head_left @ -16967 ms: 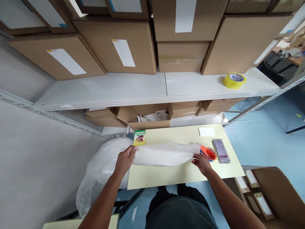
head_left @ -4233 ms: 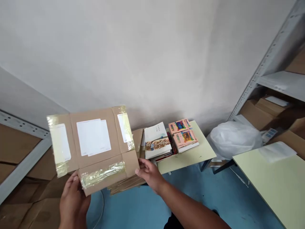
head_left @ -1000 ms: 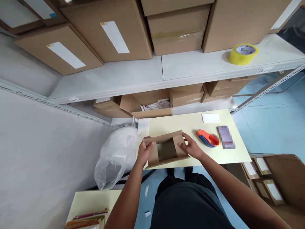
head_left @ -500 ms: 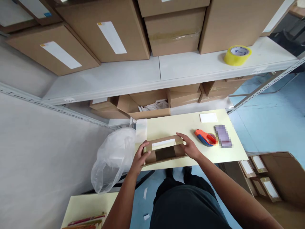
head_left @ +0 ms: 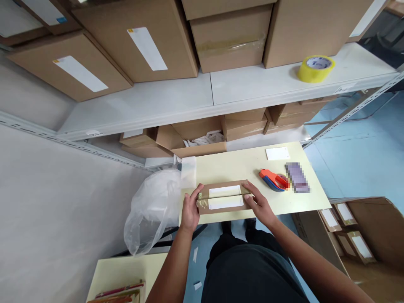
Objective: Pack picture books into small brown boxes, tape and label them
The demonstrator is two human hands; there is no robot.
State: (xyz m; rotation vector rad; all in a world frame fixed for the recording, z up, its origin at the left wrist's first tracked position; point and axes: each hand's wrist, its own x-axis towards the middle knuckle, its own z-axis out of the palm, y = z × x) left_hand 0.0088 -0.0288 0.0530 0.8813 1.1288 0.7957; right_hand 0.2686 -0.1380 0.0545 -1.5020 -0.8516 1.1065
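Observation:
A small brown cardboard box (head_left: 223,197) lies on the pale yellow table (head_left: 240,166), its two top flaps folded shut and meeting along the middle, each bearing a white label and old tape. My left hand (head_left: 190,209) grips the box's left end, fingers curled over the flaps. My right hand (head_left: 259,203) presses on the right end, fingers laid over the flap seam. An orange and blue tape dispenser (head_left: 273,180) sits just right of the box.
A white card (head_left: 277,153) and a blurred purple item (head_left: 297,177) lie on the table. A clear plastic bag (head_left: 152,208) hangs off its left edge. A yellow tape roll (head_left: 315,68) sits on the white shelf (head_left: 176,101) among cardboard boxes. Open boxes stand at lower right.
The box's flaps were open a second ago; both are now folded down flat under my hands. The box sits slightly nearer the table's front edge.

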